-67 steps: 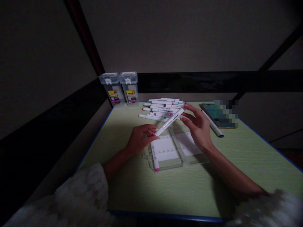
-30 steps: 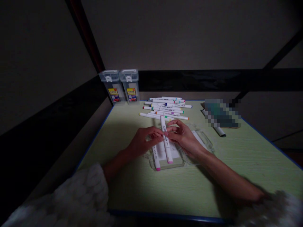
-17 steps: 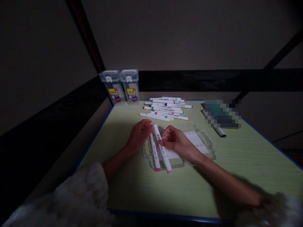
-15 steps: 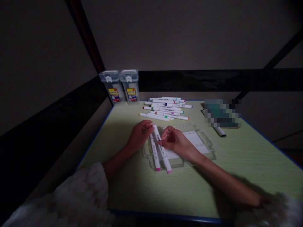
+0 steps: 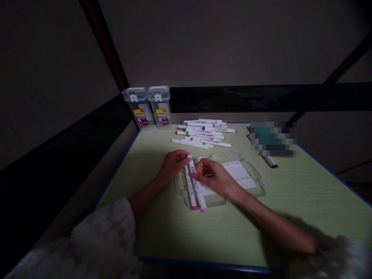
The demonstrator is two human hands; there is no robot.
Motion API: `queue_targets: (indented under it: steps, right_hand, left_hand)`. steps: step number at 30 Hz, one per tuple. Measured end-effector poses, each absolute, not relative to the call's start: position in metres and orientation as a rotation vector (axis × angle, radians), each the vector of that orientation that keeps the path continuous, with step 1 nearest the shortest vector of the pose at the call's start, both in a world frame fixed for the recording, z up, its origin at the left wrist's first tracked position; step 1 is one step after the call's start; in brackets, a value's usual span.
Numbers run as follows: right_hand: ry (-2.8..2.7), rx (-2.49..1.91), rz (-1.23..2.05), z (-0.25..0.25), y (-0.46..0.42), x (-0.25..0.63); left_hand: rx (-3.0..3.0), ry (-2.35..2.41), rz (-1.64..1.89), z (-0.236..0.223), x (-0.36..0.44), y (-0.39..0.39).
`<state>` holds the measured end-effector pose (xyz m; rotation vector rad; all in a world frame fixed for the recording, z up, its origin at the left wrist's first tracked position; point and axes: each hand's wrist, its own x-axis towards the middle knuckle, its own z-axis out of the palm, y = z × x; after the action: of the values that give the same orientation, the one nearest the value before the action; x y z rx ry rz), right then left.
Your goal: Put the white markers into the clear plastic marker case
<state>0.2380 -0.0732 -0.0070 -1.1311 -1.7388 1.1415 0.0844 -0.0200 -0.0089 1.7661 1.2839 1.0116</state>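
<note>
Nearby, a light-pink-ended marker (image 5: pixel 198 192) slants over the left half of an open clear case (image 5: pixel 216 204), right beside a deeper-pink-ended marker (image 5: pixel 190 188); whether it touches the case floor is hard to tell. The right hand (image 5: pixel 216 178) pinches its barrel, while the left hand (image 5: pixel 173 162) has thumb and fingers together on its far end. White paper (image 5: pixel 240 175) shows in the case's right half. Beyond, loose markers (image 5: pixel 207 135) lie heaped, with a white tube (image 5: pixel 270 160) and a pixelated flat device (image 5: pixel 271 139) to their right. Farthest back stand two lidded boxes (image 5: pixel 160 105).
</note>
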Motion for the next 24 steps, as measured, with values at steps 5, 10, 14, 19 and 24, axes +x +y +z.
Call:
queue_targets:
  steps: [5,10,14,19,24]
  right_hand:
    - [-1.799,-1.193,1.092,-0.0051,-0.0730,0.2385]
    - [-1.834,-1.197,1.167,-0.0034,-0.0721,0.2387]
    - [-1.858,-1.181,1.200,-0.0024,-0.0715,0.2382]
    - [-1.852,-1.164,1.245,-0.0020,-0.0700,0.2374]
    - [-1.835,-1.157,1.274,-0.0002,-0.0697,0.2368]
  left_hand:
    - [1.693,1.223,1.016,-0.0103,0.0847,-0.0178]
    - [1.659,1.215,1.019,-0.0097,0.0845,-0.0175]
    - [1.664,1.211,1.029,-0.0112,0.0843,-0.0174]
    - [1.670,1.205,1.033,-0.0120,0.0849,-0.0175]
    - [1.648,1.187,1.016,-0.0108,0.0840,-0.0163]
